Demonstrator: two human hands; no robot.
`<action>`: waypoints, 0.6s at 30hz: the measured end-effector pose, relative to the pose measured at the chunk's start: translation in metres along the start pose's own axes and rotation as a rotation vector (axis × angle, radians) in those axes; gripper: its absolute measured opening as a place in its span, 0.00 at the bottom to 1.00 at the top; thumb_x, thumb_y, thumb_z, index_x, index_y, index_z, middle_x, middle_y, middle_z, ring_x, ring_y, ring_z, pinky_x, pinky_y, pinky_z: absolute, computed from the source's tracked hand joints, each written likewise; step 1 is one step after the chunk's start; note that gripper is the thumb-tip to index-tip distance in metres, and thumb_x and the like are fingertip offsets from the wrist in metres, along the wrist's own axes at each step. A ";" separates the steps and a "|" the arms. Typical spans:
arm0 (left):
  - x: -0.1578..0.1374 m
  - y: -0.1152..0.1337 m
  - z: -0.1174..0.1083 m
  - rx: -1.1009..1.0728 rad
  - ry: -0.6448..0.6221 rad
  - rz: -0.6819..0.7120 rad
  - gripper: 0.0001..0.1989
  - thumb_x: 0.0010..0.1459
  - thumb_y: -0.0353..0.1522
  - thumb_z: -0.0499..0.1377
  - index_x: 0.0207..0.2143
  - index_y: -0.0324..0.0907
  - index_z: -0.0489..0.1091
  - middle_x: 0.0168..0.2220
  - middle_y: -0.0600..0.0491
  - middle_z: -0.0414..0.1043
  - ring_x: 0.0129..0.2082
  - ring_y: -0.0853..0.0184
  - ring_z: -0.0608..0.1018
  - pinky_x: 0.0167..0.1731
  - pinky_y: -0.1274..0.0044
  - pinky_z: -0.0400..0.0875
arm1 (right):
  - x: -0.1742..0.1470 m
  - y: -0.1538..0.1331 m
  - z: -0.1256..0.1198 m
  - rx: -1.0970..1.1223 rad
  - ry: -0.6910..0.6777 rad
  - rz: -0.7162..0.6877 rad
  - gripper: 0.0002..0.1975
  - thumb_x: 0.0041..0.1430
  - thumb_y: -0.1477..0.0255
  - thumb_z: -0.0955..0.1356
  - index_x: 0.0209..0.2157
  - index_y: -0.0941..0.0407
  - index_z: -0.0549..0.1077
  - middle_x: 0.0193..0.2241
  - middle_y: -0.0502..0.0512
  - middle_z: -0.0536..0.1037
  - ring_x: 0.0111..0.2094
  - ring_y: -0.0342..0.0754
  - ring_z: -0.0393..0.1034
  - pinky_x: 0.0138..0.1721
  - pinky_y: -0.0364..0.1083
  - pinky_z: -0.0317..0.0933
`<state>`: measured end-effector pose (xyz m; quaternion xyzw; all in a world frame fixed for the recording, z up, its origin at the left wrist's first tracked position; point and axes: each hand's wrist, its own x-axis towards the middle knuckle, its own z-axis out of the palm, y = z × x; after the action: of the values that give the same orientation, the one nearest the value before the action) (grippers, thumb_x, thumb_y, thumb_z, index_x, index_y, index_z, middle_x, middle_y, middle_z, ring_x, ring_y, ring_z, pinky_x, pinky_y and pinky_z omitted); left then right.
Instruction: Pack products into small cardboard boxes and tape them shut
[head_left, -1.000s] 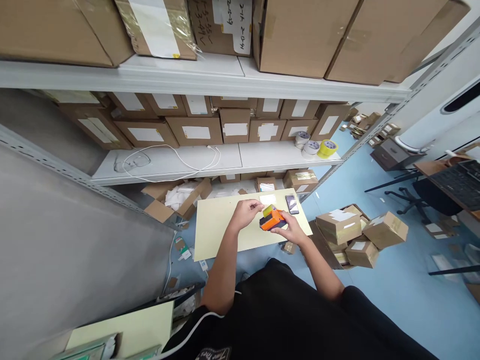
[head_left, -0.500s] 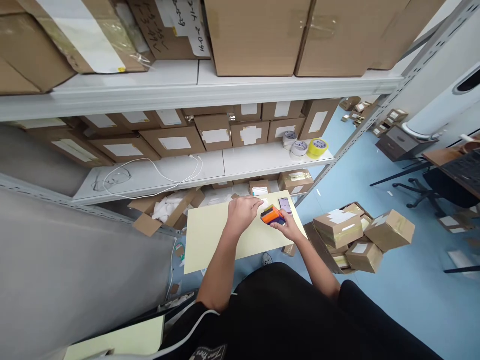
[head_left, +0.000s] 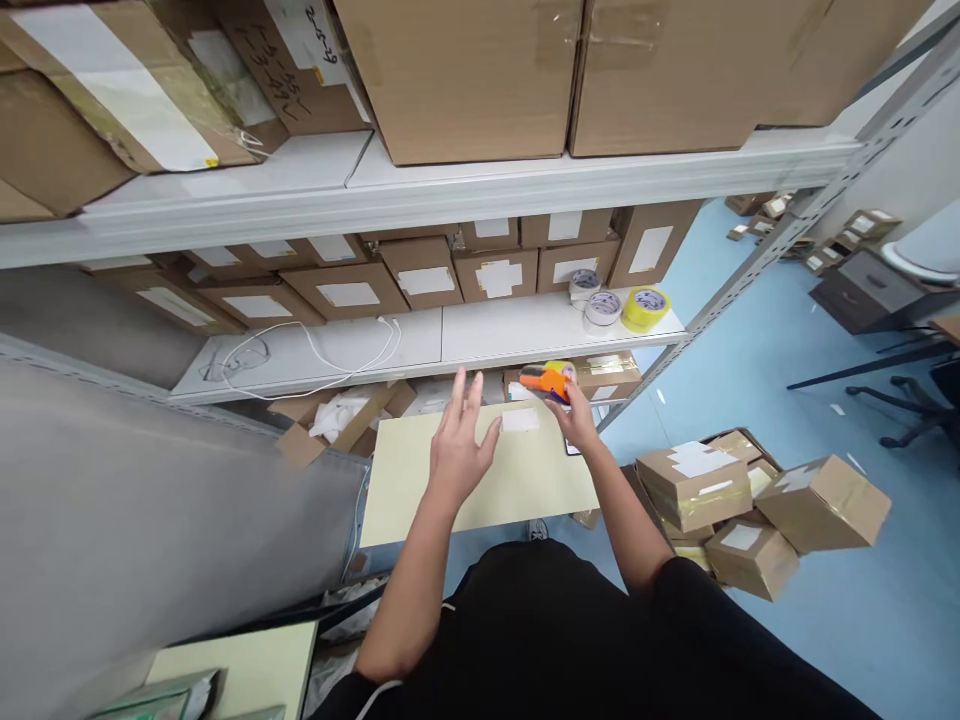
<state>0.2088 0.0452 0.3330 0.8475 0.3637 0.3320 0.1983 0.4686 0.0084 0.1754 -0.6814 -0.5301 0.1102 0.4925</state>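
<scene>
The right hand [head_left: 577,420] clasps an orange tape dispenser [head_left: 553,382] near the white shelf's [head_left: 517,325] edge; a careless swing could bump them together. The left hand [head_left: 459,455] spreads wide, apparently holding nothing.

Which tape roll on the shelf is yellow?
The rightmost roll, near the shelf's right end; the other rolls, to its left, are white.

left hand [head_left: 461,455] now splayed, orange tape dispenser [head_left: 546,381] shifted forward toward the shelf [head_left: 495,325]
</scene>
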 end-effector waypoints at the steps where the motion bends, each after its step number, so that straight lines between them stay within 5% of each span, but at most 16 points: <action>1: 0.000 -0.004 0.000 0.001 0.007 -0.030 0.35 0.70 0.42 0.56 0.75 0.52 0.49 0.77 0.49 0.46 0.72 0.52 0.61 0.65 0.63 0.68 | 0.014 0.005 0.000 -0.041 0.026 -0.024 0.21 0.68 0.56 0.67 0.54 0.54 0.72 0.49 0.66 0.77 0.52 0.63 0.71 0.55 0.61 0.68; 11: -0.014 -0.022 -0.002 0.053 0.045 -0.222 0.34 0.69 0.41 0.56 0.74 0.55 0.51 0.75 0.49 0.52 0.70 0.53 0.66 0.60 0.63 0.74 | 0.151 0.043 0.024 -0.332 -0.001 0.009 0.22 0.66 0.70 0.66 0.59 0.62 0.71 0.54 0.72 0.77 0.59 0.66 0.65 0.65 0.67 0.51; 18: -0.039 -0.051 0.002 0.106 0.051 -0.329 0.30 0.69 0.39 0.57 0.72 0.53 0.59 0.74 0.48 0.54 0.68 0.53 0.68 0.58 0.64 0.76 | 0.148 0.035 0.043 -0.401 0.046 -0.001 0.30 0.60 0.73 0.66 0.65 0.61 0.66 0.65 0.72 0.66 0.70 0.69 0.47 0.68 0.75 0.39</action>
<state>0.1655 0.0489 0.2853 0.7770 0.5195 0.2966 0.1959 0.5226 0.1571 0.1821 -0.7678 -0.5305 -0.0137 0.3590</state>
